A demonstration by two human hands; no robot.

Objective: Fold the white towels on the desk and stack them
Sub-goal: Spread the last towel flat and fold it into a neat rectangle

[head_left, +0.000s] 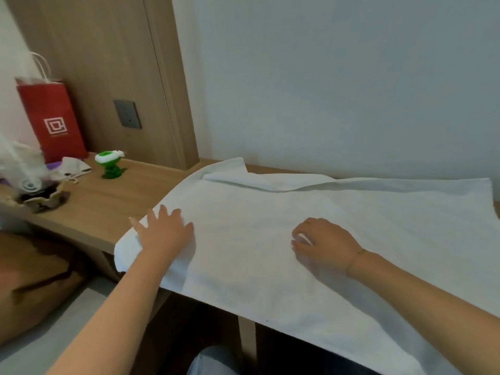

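Towel (270,239): white, one in view, spread over the desk (108,201), near edge hanging over the front, far edge folded back in a ridge.
Desk: light wood, against a pale wall, wood panel with a dark socket (127,114) at left.
Count: one red bag (51,117), one green toy (108,163), two hands.
Left hand (165,231): fingers spread, flat on the towel's left end.
Right hand (322,242): fingers curled down onto the towel's middle; whether it pinches cloth, cannot tell.
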